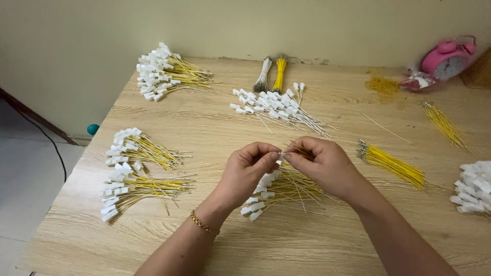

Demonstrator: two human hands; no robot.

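**Two hands pinch a small piece over a pile of yellow wires**

The left hand (pixel 249 166) and the right hand (pixel 321 162) meet above the middle of the wooden table (pixel 307 240), fingertips touching. Both are closed in a pinch on a small white connector (pixel 282 155) held between them; it is too small to tell for sure whether a wire is attached. The left wrist wears a gold bracelet (pixel 204 225).

Directly under the hands lies a pile of yellow wires with white connectors (pixel 276 191). Two similar piles (pixel 135 168) lie to the left, another (pixel 166 71) at the far left corner. A heap of white wires (pixel 276 107) lies beyond the hands, with two tied bundles (pixel 272 74) behind it. A bundle of bare yellow wires (pixel 391 163) lies just right of the right hand. A pink alarm clock (pixel 449 59) stands at the far right.
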